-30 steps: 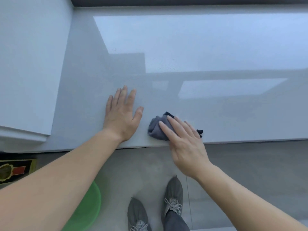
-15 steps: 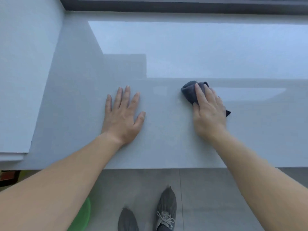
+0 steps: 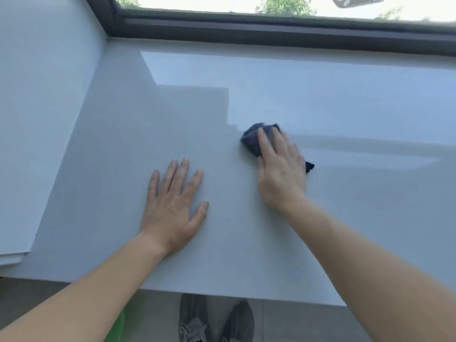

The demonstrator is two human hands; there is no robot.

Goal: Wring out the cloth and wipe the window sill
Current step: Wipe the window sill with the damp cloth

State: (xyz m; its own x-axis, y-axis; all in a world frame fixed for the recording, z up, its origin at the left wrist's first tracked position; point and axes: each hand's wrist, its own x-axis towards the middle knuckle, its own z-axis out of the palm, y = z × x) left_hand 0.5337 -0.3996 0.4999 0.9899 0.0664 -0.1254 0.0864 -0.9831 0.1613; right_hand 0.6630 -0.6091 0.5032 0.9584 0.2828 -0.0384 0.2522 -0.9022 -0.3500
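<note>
A wide, glossy pale grey window sill (image 3: 345,218) fills most of the view. A bunched dark grey cloth (image 3: 253,139) lies on it near the middle. My right hand (image 3: 280,171) presses flat on top of the cloth, covering most of it; a dark corner sticks out at the hand's right side. My left hand (image 3: 172,208) rests flat on the bare sill with its fingers spread, holding nothing, a hand's width left of the right hand.
The dark window frame (image 3: 271,30) runs along the sill's far edge. A white side wall (image 3: 37,119) closes the left end. Below the sill's front edge are grey floor tiles, my grey shoes (image 3: 214,319) and part of a green basin (image 3: 116,327).
My right hand has pushed the cloth away from the sill's front edge toward the window. The left hand stays planted. The view has tilted up, bringing the window frame into sight.
</note>
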